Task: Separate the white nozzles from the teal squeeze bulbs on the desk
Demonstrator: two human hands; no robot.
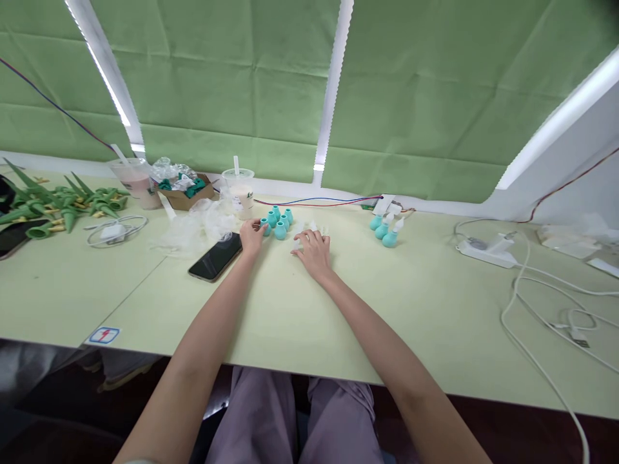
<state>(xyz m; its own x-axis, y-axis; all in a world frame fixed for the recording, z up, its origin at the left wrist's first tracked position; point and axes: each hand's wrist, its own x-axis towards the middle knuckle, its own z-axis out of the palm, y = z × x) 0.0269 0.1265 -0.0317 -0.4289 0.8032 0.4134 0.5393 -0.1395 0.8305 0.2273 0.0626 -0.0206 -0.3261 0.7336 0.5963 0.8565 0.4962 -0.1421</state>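
Observation:
My left hand (251, 237) has its fingers closed on a teal rubber bulb (265, 227) at the left edge of a small group. Several more teal bulbs (280, 230) stand upright beside it, their open necks facing up. My right hand (314, 252) reaches over a cluster of small translucent nozzle tips (313, 226). Between its thumb and forefinger a pale tip (296, 245) shows, partly hidden by the fingers. Farther right stand three teal bulbs fitted with translucent nozzles (389, 237).
A phone (215, 258) and crumpled clear plastic (198, 225) lie left of my left hand. Drink cups (239, 196), a cardboard box (186, 198) and green cone-shaped pieces (68, 200) stand behind and left. A power strip (486, 252) with white cables lies right.

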